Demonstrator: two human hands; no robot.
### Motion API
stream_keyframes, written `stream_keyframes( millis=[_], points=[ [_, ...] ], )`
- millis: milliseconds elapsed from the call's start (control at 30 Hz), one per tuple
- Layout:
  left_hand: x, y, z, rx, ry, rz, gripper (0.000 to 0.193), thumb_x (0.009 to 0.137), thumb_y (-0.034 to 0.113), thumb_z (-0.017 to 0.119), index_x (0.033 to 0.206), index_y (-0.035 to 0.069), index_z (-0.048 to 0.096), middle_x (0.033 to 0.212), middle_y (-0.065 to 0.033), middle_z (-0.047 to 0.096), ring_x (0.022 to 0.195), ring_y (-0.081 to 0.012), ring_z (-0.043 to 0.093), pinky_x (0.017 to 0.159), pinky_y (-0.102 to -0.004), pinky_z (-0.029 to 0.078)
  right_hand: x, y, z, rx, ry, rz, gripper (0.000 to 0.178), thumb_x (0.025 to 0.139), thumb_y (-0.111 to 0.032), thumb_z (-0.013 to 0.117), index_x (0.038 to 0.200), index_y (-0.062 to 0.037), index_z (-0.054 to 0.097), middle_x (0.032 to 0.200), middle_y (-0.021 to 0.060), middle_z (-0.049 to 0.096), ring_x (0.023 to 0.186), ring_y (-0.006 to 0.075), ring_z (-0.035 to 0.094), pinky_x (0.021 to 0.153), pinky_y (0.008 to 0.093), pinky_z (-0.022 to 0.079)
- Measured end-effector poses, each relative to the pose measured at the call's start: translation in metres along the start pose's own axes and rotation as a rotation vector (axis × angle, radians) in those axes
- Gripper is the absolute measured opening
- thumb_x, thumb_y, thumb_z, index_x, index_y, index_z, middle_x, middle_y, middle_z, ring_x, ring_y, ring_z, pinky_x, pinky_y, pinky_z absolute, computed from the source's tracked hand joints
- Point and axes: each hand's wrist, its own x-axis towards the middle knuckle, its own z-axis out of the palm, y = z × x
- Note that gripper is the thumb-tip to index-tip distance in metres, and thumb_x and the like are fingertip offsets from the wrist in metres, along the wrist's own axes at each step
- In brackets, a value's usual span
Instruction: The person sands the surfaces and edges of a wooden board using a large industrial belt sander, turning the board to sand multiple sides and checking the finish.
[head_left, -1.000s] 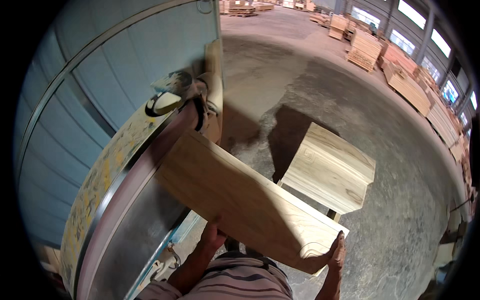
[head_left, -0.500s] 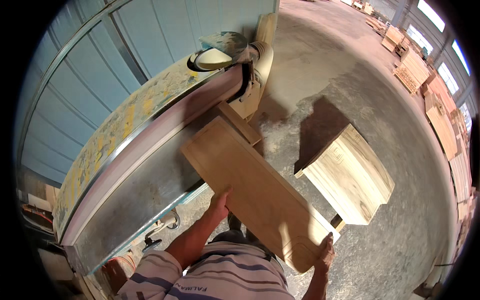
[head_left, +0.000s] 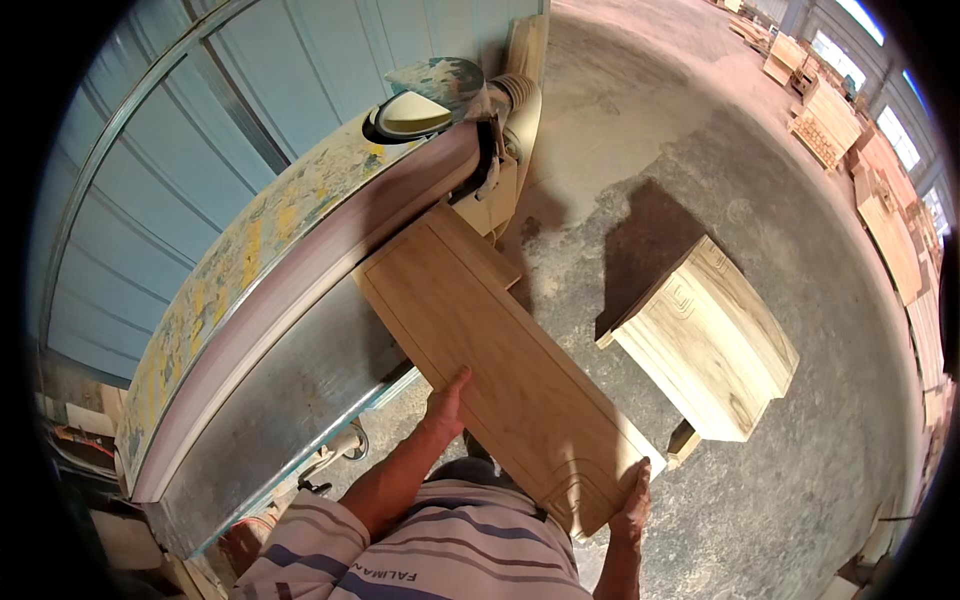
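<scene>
Both of my hands hold a long wooden panel (head_left: 505,360) with grooved lines along its borders and a curved groove at the near end. My left hand (head_left: 446,405) grips its left edge, thumb on top, fingers hidden beneath. At the near right corner, my right hand (head_left: 632,498) is closed round the edge. The panel's far end lies over the metal table (head_left: 290,405) of a belt sander and meets the pinkish sanding belt (head_left: 330,270). A wooden strip (head_left: 482,252) on the table lies along the panel's right side.
To the right stands a stack of pale grooved panels (head_left: 705,345), raised off the concrete floor (head_left: 800,490). The sander's worn yellow-green housing (head_left: 240,250) runs along a blue metal wall (head_left: 150,190). A ribbed hose (head_left: 515,92) joins its far end. Timber stacks (head_left: 825,120) line the far right.
The panel has moved away from me and slightly left, so its far end now reaches the belt and lies along the wooden strip. Both hands have moved with it and keep their grip.
</scene>
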Motion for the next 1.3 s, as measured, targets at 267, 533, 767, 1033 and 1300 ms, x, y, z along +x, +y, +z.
stream_keyframes(
  millis=[267, 533, 767, 1033, 1300],
  points=[
    [0.006, 0.032, 0.000, 0.007, 0.034, -0.036, 0.048, 0.080, 0.029, 0.065, 0.119, 0.009, 0.048, 0.118, -0.0064, 0.052, 0.109, -0.0247, 0.049, 0.092, -0.0450, 0.041, 0.005, 0.012, 0.023, 0.018, -0.118, 0.003, 0.058, 0.095, -0.039, 0.025, 0.135, 0.0030, 0.026, 0.140, 0.0151, 0.026, 0.129, 0.0207, 0.026, 0.107, 0.0339, 0.022],
    [0.017, 0.025, -0.005, -0.065, -0.326, -0.180, 0.049, 0.088, 0.037, 0.048, 0.126, 0.007, 0.042, 0.122, -0.0109, 0.047, 0.112, -0.0292, 0.045, 0.091, -0.0447, 0.040, 0.038, 0.077, -0.032, -1.349, 0.131, -0.719, 0.046, 0.085, -0.020, 0.050, 0.125, 0.0004, 0.039, 0.101, 0.0096, 0.058, 0.073, 0.0236, 0.058, 0.060, 0.0347, 0.047],
    [0.013, 0.023, -0.026, 0.525, -0.442, 0.227, 0.072, 0.070, 0.022, 0.071, 0.128, 0.000, 0.034, 0.124, -0.0210, 0.043, 0.111, -0.0316, 0.045, 0.095, -0.0417, 0.037, 0.053, 0.106, -0.023, 0.645, 0.042, 0.051, 0.029, 0.092, -0.026, 0.046, 0.099, -0.0009, 0.059, 0.092, 0.0021, 0.061, 0.081, 0.0091, 0.057, 0.069, 0.0211, 0.045],
    [0.050, 0.010, -0.086, 0.585, -0.420, 0.435, 0.092, 0.059, 0.010, 0.082, 0.132, 0.000, 0.026, 0.125, -0.0246, 0.040, 0.112, -0.0307, 0.043, 0.096, -0.0451, 0.036, 0.048, 0.098, -0.011, 1.511, -0.328, 0.322, 0.030, 0.087, -0.012, 0.039, 0.106, 0.0072, 0.050, 0.102, 0.0143, 0.054, 0.095, 0.0225, 0.055, 0.077, 0.0322, 0.049],
    [0.093, 0.047, -0.112, 0.136, -0.415, -0.182, 0.063, 0.077, 0.049, 0.055, 0.124, 0.009, 0.043, 0.124, -0.0117, 0.046, 0.109, -0.0304, 0.047, 0.088, -0.0471, 0.043, 0.034, 0.078, 0.004, 0.184, 0.171, -0.076, 0.019, 0.086, -0.008, 0.048, 0.097, 0.0064, 0.052, 0.094, 0.0084, 0.054, 0.085, 0.0161, 0.056, 0.070, 0.0225, 0.048]
  ],
)
